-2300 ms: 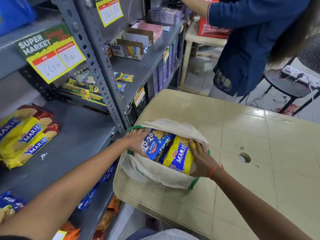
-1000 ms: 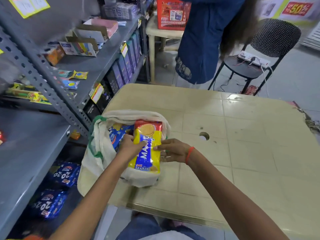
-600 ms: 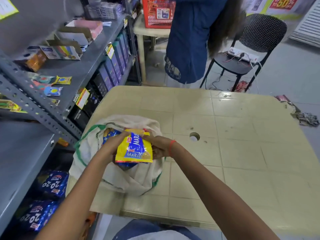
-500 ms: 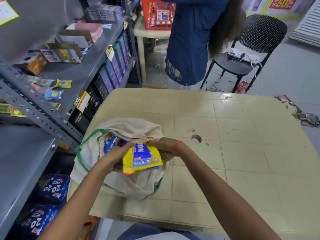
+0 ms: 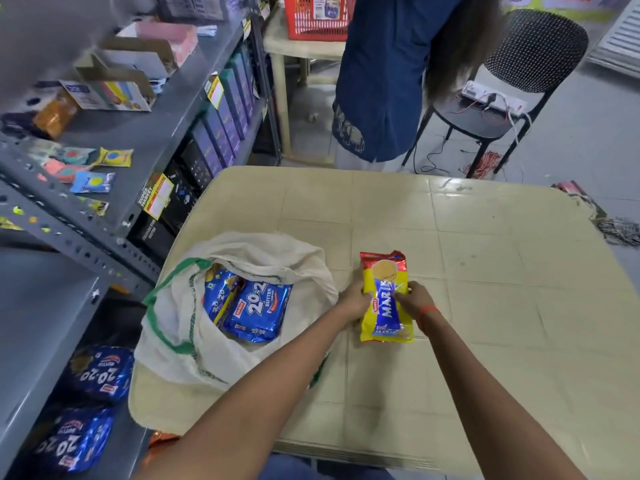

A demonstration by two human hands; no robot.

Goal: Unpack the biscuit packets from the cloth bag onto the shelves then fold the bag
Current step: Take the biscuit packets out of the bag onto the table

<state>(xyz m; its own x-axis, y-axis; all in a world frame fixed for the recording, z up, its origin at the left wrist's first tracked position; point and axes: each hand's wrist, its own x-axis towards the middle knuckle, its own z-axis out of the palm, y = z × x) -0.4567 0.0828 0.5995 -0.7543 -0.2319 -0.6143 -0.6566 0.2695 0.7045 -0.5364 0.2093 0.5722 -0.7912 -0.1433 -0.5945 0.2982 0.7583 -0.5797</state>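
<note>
Both hands, left hand (image 5: 353,301) and right hand (image 5: 414,301), grip Marie packet (image 5: 385,299) | yellow-blue-red wrapper, biscuit printed on top

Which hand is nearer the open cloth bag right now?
Left. The left hand sits just off the cloth bag rim, gripping the yellow Marie packet; the right hand holds the packet's far side, farther away.
</note>
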